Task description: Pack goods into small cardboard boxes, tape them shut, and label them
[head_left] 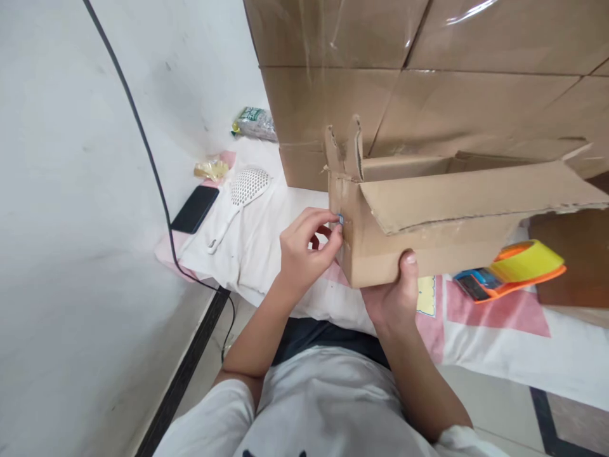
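An open cardboard box [380,254] is held tilted above the bed or table cover, its flaps standing up and outward. My right hand [394,298] supports it from below, the thumb pressed on its near side. At the box's left end, my left hand [309,244] pinches a small blue piece [341,219] between thumb and index finger, against the cardboard. What exactly the blue piece is cannot be made out. An orange tape dispenser with a yellow roll [528,263] lies right of my right hand.
A white perforated skimmer [250,186], a black phone [195,209] and a clear packet [212,169] lie to the left on the white and pink cloth [266,235]. Behind them sits a plastic bag [255,123]. Stacked cartons [328,95] rise behind the box. A black cable [143,127] hangs along the wall.
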`<state>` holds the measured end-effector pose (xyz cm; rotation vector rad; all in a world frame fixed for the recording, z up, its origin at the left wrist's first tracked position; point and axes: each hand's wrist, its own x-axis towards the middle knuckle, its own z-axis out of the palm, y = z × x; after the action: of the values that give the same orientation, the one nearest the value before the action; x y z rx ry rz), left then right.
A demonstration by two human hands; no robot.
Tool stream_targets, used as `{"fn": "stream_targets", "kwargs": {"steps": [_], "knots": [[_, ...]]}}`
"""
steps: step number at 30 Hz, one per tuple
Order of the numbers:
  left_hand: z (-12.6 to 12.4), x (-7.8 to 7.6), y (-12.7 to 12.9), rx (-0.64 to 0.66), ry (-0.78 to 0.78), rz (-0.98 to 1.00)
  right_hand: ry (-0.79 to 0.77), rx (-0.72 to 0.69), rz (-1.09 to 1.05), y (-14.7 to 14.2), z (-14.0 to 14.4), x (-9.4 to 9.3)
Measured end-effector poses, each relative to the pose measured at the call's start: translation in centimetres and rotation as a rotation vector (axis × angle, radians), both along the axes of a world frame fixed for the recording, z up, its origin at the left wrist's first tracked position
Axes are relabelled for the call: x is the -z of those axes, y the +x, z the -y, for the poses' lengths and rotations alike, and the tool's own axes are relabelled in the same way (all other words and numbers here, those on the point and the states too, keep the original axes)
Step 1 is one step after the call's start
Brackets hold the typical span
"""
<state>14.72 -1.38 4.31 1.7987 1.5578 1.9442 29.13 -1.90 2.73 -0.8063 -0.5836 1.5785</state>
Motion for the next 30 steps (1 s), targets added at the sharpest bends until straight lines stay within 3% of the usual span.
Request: {"fn": "stream_targets", "kwargs": {"steps": [4,9,12,20,27,30], "knots": [[0.3,-0.3,0.5,-0.073,-0.025,-0.002,0.034,0.036,0.016,0.3,0.0,0.1],[0.3,0.0,0.5,0.058,-0.159,0.249,0.049,0.041,0.011,0.5,-0.2,-0.2],[0.2,-0.1,0.4,0.122,-0.145,0.249,0.034,0.034,0.002,0.6,-0.3,-0.2],[0.2,-0.1,0.7,0.074,-0.185,0.229,0.077,0.050,-0.018,0.8,0.0,0.2],[0.3,0.5,0.9,0.168,-0.254,0.503,0.096,0.038,-0.043,1.1,-0.2,-1.2],[-0.3,1.3,1.0,0.178,-0.288,0.524,0.052,0.082,-0.059,2.0,-0.3,-1.5]]}}
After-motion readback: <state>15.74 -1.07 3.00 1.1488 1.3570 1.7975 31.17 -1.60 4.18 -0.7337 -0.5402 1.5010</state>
